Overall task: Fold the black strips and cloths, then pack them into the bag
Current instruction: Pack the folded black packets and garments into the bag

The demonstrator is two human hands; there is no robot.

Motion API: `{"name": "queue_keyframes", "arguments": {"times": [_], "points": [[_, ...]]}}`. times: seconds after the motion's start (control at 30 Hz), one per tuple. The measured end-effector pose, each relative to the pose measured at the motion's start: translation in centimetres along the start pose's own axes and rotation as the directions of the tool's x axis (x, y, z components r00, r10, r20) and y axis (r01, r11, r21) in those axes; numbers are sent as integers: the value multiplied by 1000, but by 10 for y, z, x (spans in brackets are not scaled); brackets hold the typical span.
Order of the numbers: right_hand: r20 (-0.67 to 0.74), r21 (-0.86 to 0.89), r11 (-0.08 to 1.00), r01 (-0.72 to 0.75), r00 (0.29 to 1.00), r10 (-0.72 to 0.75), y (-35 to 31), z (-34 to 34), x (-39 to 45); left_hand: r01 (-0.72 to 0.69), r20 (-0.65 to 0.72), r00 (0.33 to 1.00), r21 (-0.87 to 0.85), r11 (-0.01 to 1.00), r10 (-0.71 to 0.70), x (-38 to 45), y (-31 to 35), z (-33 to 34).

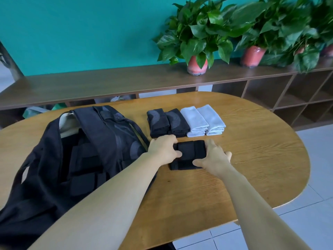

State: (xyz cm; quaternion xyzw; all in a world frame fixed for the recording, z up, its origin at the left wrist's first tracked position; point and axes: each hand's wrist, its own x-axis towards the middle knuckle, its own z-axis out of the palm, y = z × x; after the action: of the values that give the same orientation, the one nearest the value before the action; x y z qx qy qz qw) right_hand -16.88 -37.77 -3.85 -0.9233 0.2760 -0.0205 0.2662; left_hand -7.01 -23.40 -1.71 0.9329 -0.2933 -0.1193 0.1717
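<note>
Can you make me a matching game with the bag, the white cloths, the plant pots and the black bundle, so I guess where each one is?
Things:
1. black bag
2. white cloths
3. plant pots
4. black bundle

Places:
A. on the long shelf by the green wall
B. between the two hands
C. on the table's left side
D. at the right end of the folded row

Pairs: 1-C, 2-D, 3-A, 4-B

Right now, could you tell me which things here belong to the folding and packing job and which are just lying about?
Job:
folded black strips, held by left hand and right hand
black bag
two folded black cloths
two folded white cloths, probably

Lying about:
potted plants
wooden shelf
</note>
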Motion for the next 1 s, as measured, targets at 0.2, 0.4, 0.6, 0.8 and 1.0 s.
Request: {"name": "queue_keyframes", "arguments": {"times": [0.2, 0.4, 0.6, 0.8, 1.0], "points": [[-182, 180, 981, 70, 983, -37, -23, -18, -26, -103, -91, 993, -265, 959, 82, -38, 2, -47], [-212, 258, 927, 271, 952, -220, -121, -41, -61, -127, -221, 973, -307, 943, 59, -99, -41, -133], [-136, -30, 931, 365, 921, -365, -208, 17, -90, 57, -230, 961, -371, 927, -151, -148, -136, -145], [35, -195, 939, 283, 959, -281, -227, 60, -104, 217, -42, 968, -351, 911, -247, -158, -188, -117], [216, -124, 971, 205, 961, -175, -235, 75, -118, 301, 53, 953, -232, 925, -297, -161, -207, -113]]}}
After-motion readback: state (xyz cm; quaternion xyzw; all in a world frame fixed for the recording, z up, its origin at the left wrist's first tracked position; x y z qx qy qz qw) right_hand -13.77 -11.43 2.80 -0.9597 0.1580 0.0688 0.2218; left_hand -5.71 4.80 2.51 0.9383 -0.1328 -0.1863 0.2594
